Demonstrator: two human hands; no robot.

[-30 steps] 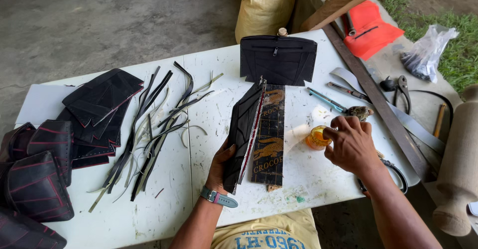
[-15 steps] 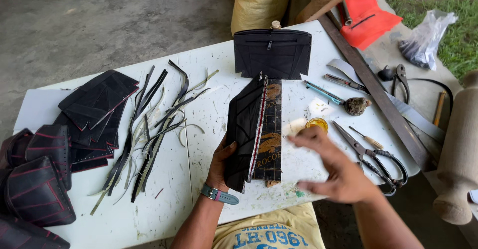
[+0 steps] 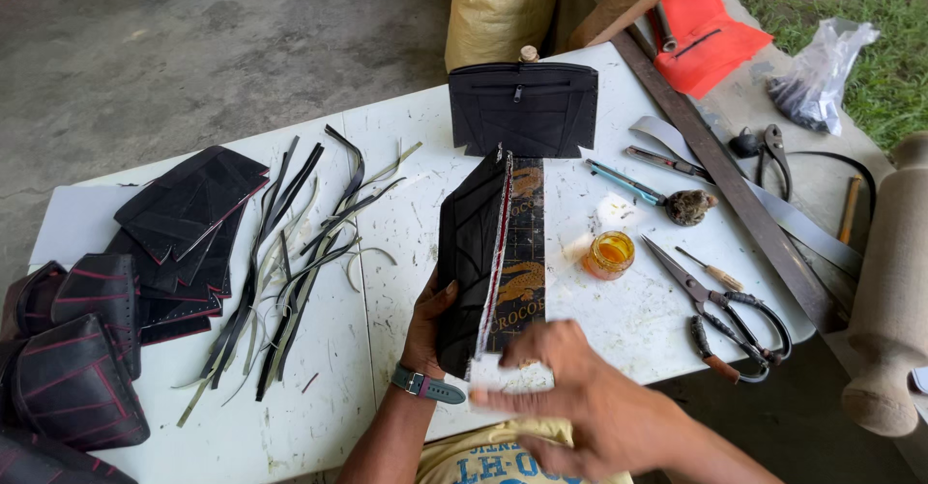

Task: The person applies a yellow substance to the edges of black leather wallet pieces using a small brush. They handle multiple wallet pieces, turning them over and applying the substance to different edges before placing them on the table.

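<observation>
My left hand (image 3: 427,322), with a watch on the wrist, holds a long black rubber panel (image 3: 472,252) upright on its edge on the white table (image 3: 387,252). The panel has a red-stitched edge and stands beside a dark printed strip (image 3: 522,247) lying flat. My right hand (image 3: 570,392) is near the table's front edge at the panel's lower end, fingers pinched on a small pale piece (image 3: 491,373). A small open jar of amber glue (image 3: 609,254) sits to the right of the strip.
A black zipped pouch (image 3: 522,107) lies at the far edge. Black strips (image 3: 290,262) and stacked black pieces (image 3: 184,213) lie to the left. Scissors (image 3: 720,305), a brush (image 3: 667,199), an awl (image 3: 710,269), a long wooden bar (image 3: 720,170) and pliers (image 3: 764,146) lie on the right.
My right hand has moved from the glue jar back toward me to the panel's lower end. The left hand has kept hold of the panel.
</observation>
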